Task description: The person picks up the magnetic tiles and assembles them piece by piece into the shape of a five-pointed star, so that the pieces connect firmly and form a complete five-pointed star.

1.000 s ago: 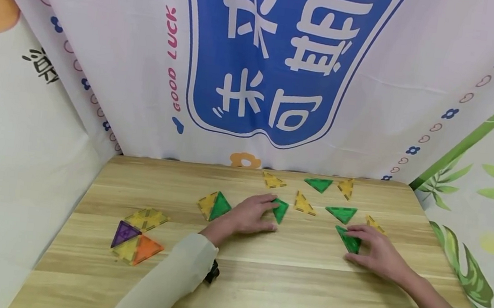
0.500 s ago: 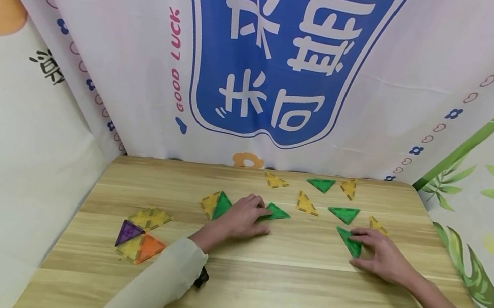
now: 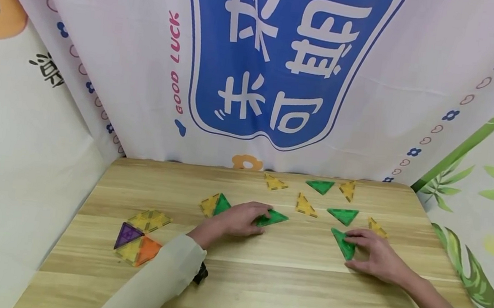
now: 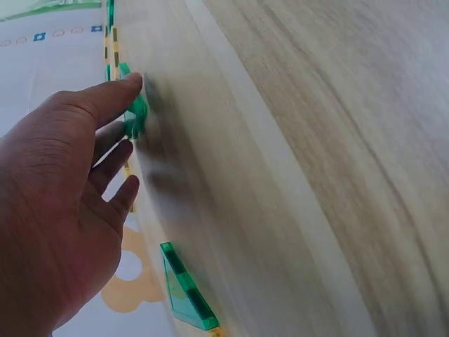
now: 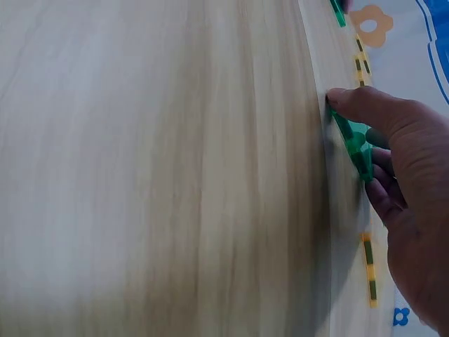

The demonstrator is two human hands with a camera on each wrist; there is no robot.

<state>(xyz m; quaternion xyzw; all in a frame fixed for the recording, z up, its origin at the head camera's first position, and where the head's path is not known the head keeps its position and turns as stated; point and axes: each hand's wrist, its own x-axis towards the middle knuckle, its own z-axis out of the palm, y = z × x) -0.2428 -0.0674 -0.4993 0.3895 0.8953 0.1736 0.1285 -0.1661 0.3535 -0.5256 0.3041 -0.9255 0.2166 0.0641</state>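
My left hand (image 3: 241, 218) is at a green triangular magnetic tile (image 3: 273, 218), holding it between thumb and fingers low over the wooden table. In the left wrist view the left hand (image 4: 77, 161) partly hides that tile (image 4: 137, 116). To the right, my right hand (image 3: 377, 255) holds another green triangular magnetic tile (image 3: 343, 242) at its edges. The right wrist view has the thumb of the right hand (image 5: 414, 161) on one corner of this tile (image 5: 354, 140) and fingers at its far side. Just beyond lies a flat green triangle (image 3: 342, 215).
Yellow triangles (image 3: 305, 205) and a green one (image 3: 319, 186) lie loose toward the back edge. By my left wrist, a yellow tile (image 3: 209, 204) adjoins a green one (image 3: 222, 204). Further left sit yellow, purple (image 3: 129, 235) and orange (image 3: 148, 251) tiles together. A printed curtain (image 3: 378, 128) hangs behind the table.
The left hand has drawn its green tile slightly left and nearer, turning it so one point faces right. The right hand has shifted its tile slightly nearer.
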